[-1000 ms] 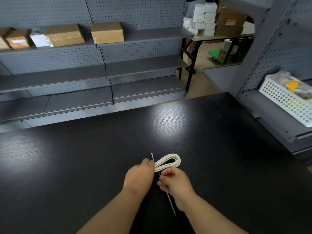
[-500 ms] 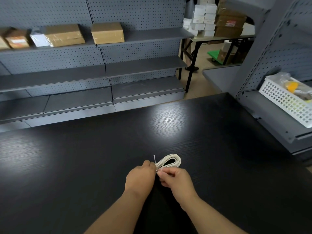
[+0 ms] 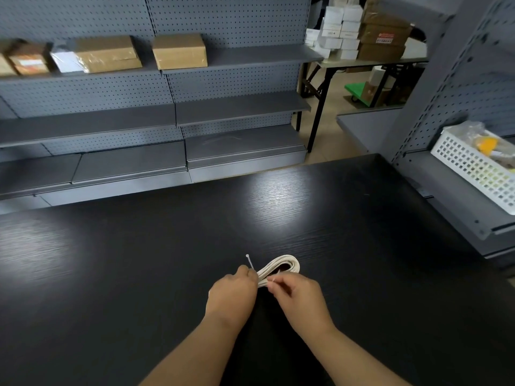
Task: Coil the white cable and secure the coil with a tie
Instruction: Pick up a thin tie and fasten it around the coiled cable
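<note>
From my feed both forearms come in from the near edge of the tabletop (image 3: 278,213) and meet in the middle of its width, well back from the far edge and the right edge. The left hand (image 3: 232,292) is knuckles-up, its fingers curled round the near end of the coiled white cable (image 3: 281,264) and gripping it; the coil's open loop sticks out past the fingertips, toward the far edge. The thin tie (image 3: 250,261) rises from the left hand's grip, its small head pointing up and away. The right hand (image 3: 301,298) is just beside the left, thumb and forefinger pinching a short white piece of the tie against the coil; I cannot tell whether the tie is threaded. The tabletop is black wood grain with a bright glare patch. Beyond its far edge stands grey pegboard shelving (image 3: 223,107) bearing cardboard boxes (image 3: 179,51); by the right edge a white basket (image 3: 473,174) sits on a grey shelf.
</note>
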Tool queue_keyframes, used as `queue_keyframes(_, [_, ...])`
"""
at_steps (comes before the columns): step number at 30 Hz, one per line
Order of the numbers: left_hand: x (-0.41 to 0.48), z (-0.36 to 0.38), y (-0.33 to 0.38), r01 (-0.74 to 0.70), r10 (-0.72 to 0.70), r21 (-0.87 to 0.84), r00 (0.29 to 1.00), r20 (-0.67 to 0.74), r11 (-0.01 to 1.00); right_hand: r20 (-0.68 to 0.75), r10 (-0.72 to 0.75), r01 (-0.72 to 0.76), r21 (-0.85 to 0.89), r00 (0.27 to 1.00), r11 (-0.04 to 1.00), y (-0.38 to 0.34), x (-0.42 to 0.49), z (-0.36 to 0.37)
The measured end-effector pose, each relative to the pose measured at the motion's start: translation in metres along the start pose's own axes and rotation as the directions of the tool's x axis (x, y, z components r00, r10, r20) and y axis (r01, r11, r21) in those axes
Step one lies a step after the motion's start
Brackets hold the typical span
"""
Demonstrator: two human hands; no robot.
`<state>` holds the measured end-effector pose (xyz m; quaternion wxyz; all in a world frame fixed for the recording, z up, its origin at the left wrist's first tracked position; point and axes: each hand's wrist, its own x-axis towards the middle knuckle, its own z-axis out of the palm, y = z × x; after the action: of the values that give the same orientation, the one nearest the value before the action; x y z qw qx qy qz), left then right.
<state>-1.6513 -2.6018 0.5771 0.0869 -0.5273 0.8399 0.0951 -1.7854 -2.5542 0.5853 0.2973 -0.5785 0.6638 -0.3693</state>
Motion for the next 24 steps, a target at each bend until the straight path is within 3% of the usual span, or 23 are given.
queue_keyframes(2, [0.000,-0.001,0.000,0.001,-0.001,0.005,1.000,0.000,1.000,-0.072,-0.122,0.114,-0.111,0.990,0.987,0.004,-0.001,0.000])
queue_keyframes(4, [-0.002,-0.003,0.002,0.007,-0.007,0.017,1.000,0.003,1.000,-0.099,-0.149,0.133,-0.151,0.984,0.980,0.004,-0.001,0.002])
queue_keyframes(8, [-0.006,-0.004,0.004,0.033,-0.033,0.023,0.999,0.012,0.999,-0.055,-0.013,0.007,-0.118,0.998,0.993,-0.001,0.002,0.005])
queue_keyframes(16, [-0.007,-0.003,0.005,0.040,-0.040,0.003,0.999,0.013,0.999,0.087,0.147,-0.159,0.152,0.985,0.976,-0.007,0.011,-0.003])
queue_keyframes(21, [-0.007,-0.003,0.005,0.031,-0.031,0.000,0.999,0.012,1.000,0.029,0.048,-0.045,-0.088,0.998,0.995,-0.007,0.021,0.001])
queue_keyframes(24, [-0.006,-0.003,0.005,0.031,-0.031,0.001,0.999,0.010,1.000,0.049,0.089,-0.081,-0.143,0.995,0.986,-0.006,0.026,0.008])
